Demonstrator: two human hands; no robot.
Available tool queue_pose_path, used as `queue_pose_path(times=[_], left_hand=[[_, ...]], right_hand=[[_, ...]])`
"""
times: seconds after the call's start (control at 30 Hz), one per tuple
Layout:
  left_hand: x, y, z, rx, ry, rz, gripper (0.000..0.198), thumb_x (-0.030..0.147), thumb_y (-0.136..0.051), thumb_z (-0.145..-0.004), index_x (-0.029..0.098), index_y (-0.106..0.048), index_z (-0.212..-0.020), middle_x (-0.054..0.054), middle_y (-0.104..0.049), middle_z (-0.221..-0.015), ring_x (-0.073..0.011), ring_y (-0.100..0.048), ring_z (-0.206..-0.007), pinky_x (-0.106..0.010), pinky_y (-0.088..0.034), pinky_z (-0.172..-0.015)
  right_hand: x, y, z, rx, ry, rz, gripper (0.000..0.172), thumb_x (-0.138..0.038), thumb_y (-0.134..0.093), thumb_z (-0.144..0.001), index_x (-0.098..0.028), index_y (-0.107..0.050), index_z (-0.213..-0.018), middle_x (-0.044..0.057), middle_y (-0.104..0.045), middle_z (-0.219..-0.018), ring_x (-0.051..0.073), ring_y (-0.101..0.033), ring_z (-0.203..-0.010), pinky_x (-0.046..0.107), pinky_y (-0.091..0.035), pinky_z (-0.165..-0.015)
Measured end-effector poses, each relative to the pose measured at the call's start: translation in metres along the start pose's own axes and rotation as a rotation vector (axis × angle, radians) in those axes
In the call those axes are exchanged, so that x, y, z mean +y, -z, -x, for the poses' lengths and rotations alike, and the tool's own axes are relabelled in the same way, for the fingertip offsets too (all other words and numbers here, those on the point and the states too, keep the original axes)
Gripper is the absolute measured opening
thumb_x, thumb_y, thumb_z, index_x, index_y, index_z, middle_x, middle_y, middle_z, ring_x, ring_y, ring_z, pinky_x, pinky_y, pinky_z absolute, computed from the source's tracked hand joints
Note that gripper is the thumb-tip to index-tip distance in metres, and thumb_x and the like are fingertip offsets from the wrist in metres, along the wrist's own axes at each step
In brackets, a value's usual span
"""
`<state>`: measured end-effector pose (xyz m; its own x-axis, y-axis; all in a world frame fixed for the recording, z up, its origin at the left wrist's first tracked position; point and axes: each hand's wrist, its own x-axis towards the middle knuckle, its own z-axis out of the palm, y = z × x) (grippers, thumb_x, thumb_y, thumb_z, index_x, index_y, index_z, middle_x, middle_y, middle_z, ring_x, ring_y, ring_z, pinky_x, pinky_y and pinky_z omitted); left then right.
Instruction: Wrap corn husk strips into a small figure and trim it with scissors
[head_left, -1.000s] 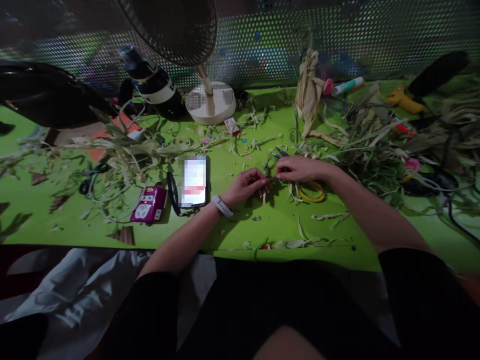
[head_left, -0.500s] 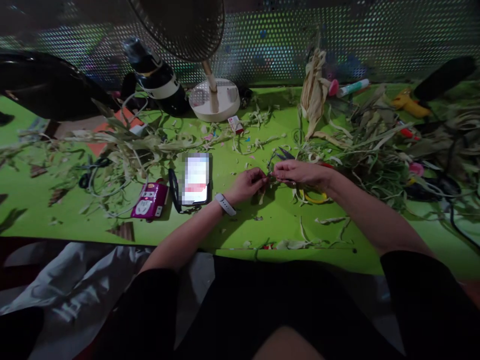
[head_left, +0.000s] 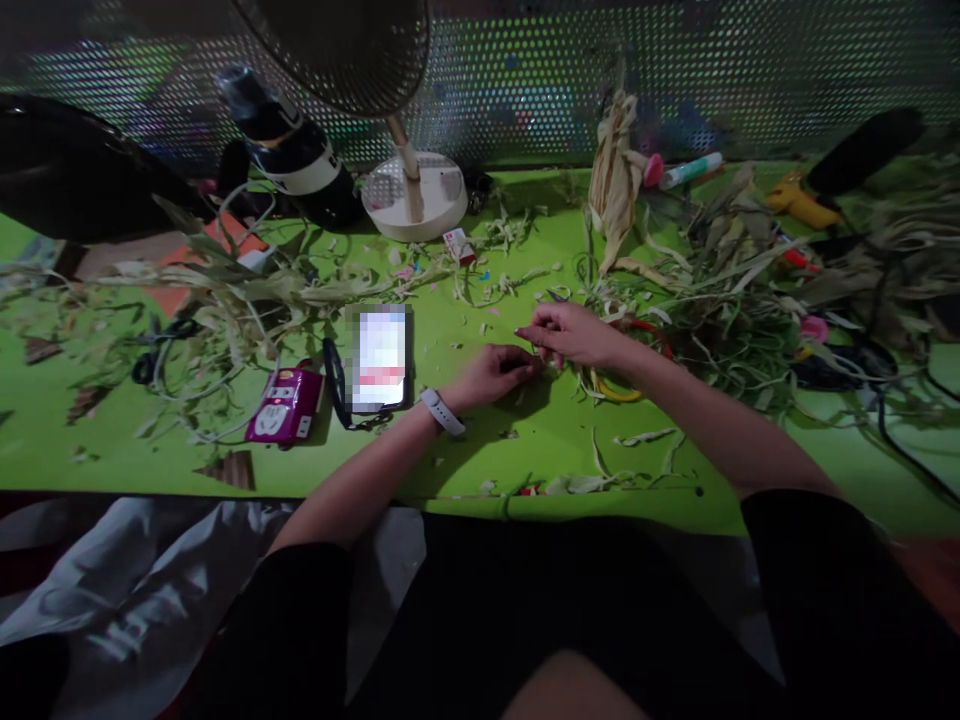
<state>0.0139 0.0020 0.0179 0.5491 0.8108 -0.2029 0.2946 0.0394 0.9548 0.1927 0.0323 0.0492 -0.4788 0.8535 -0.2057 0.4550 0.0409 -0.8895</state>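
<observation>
My left hand [head_left: 499, 373], with a pale band on its wrist, is low over the green table, thumb and fingers pinched together. Whatever lies between them is too small and dark to make out. Just right of it and touching or nearly so, my right hand [head_left: 568, 334] is bent downward with its fingers closed at the left fingertips; what it grips is hidden. Under the right wrist shows a yellow loop [head_left: 619, 389], perhaps a tool handle. A heap of shredded dried corn husks [head_left: 731, 335] spreads to the right of that hand.
A lit phone [head_left: 381, 355] and a purple power socket [head_left: 286, 405] lie to the left. Behind stand a white fan [head_left: 415, 195], a dark bottle [head_left: 307, 165] and a bundle of corn husk [head_left: 613, 185]. A yellow-handled tool [head_left: 804, 203] lies at the far right.
My right hand has lifted slightly and turned, its fingers pointing more to the left. My left hand stays almost in place, while the whole view has shifted a little.
</observation>
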Motion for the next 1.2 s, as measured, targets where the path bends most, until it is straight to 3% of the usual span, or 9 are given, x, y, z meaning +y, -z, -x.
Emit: queue_pose_path(times=[0.1,0.2,0.3,0.37,0.4,0.5,0.57,0.77,1.2], left_hand=[[0.001,0.001,0.002,-0.046,-0.004,0.026,0.02,0.027,-0.064,-0.076,0.011,-0.068,-0.087,-0.004,-0.07,-0.078,-0.0106,-0.059,-0.064,-0.023,-0.048,-0.064],[0.002,0.0,0.001,0.016,0.034,0.017,0.026,0.035,-0.065,-0.078,0.01,-0.068,-0.081,-0.004,-0.067,-0.069,-0.0089,-0.054,-0.055,-0.021,-0.042,-0.054],[0.002,-0.001,-0.002,0.081,0.093,0.012,0.029,0.038,-0.064,-0.08,0.01,-0.068,-0.078,-0.003,-0.066,-0.065,-0.0082,-0.052,-0.052,-0.021,-0.04,-0.052],[0.004,-0.001,-0.003,0.086,0.118,0.052,0.027,0.037,-0.065,-0.08,0.011,-0.068,-0.077,-0.004,-0.068,-0.067,-0.0087,-0.055,-0.055,-0.021,-0.042,-0.055],[0.004,-0.001,-0.004,0.086,0.126,0.078,0.025,0.036,-0.065,-0.08,0.011,-0.068,-0.077,-0.005,-0.069,-0.069,-0.0089,-0.056,-0.057,-0.022,-0.044,-0.058],[0.005,-0.001,-0.005,0.091,0.132,0.114,0.022,0.032,-0.065,-0.081,0.012,-0.068,-0.074,-0.004,-0.07,-0.069,-0.0086,-0.057,-0.057,-0.022,-0.045,-0.06],[0.005,-0.001,-0.006,0.099,0.127,0.111,0.022,0.031,-0.065,-0.082,0.012,-0.067,-0.071,-0.002,-0.067,-0.064,-0.0072,-0.054,-0.054,-0.021,-0.042,-0.057],[0.006,-0.001,-0.006,0.085,0.124,0.182,0.021,0.028,-0.064,-0.082,0.012,-0.065,-0.069,0.001,-0.063,-0.06,-0.0058,-0.051,-0.052,-0.019,-0.04,-0.053],[0.001,0.001,-0.008,0.06,0.14,0.29,0.014,0.025,-0.07,-0.076,0.011,-0.067,-0.075,-0.001,-0.069,-0.07,-0.0069,-0.058,-0.06,-0.022,-0.046,-0.064]], right_hand=[[0.007,-0.009,-0.009,-0.015,-0.047,-0.162,0.044,-0.06,-0.065,-0.078,-0.02,-0.048,-0.071,-0.002,-0.06,-0.056,0.011,-0.052,-0.042,0.024,-0.037,-0.044],[0.01,-0.006,-0.012,0.077,0.019,-0.164,0.039,-0.057,-0.063,-0.08,-0.02,-0.05,-0.077,0.001,-0.064,-0.068,0.013,-0.059,-0.053,0.027,-0.044,-0.051],[0.006,0.006,-0.004,0.35,0.236,0.157,0.026,-0.044,-0.06,-0.085,-0.019,-0.057,-0.092,0.009,-0.065,-0.097,0.02,-0.061,-0.087,0.036,-0.048,-0.075],[0.001,0.013,0.008,0.463,0.331,0.488,0.022,-0.038,-0.056,-0.088,-0.017,-0.061,-0.092,0.012,-0.063,-0.101,0.025,-0.056,-0.097,0.041,-0.043,-0.083],[-0.001,0.014,0.016,0.427,0.345,0.625,0.021,-0.035,-0.053,-0.089,-0.016,-0.062,-0.088,0.012,-0.063,-0.096,0.025,-0.055,-0.093,0.041,-0.041,-0.081],[-0.003,0.009,0.037,0.085,0.362,0.928,0.021,-0.028,-0.05,-0.088,-0.014,-0.065,-0.083,0.011,-0.064,-0.083,0.022,-0.053,-0.078,0.036,-0.036,-0.073],[-0.001,-0.001,0.046,0.007,0.347,1.065,0.023,-0.029,-0.052,-0.086,-0.011,-0.066,-0.087,0.013,-0.065,-0.084,0.023,-0.053,-0.078,0.036,-0.032,-0.072],[0.011,-0.021,0.047,0.152,0.413,1.159,0.029,-0.029,-0.046,-0.089,-0.009,-0.067,-0.088,0.015,-0.066,-0.083,0.023,-0.051,-0.078,0.036,-0.028,-0.072],[0.02,-0.013,0.048,0.271,0.503,0.922,0.02,-0.021,-0.052,-0.084,-0.016,-0.068,-0.074,0.007,-0.068,-0.074,0.018,-0.053,-0.068,0.033,-0.032,-0.067]])
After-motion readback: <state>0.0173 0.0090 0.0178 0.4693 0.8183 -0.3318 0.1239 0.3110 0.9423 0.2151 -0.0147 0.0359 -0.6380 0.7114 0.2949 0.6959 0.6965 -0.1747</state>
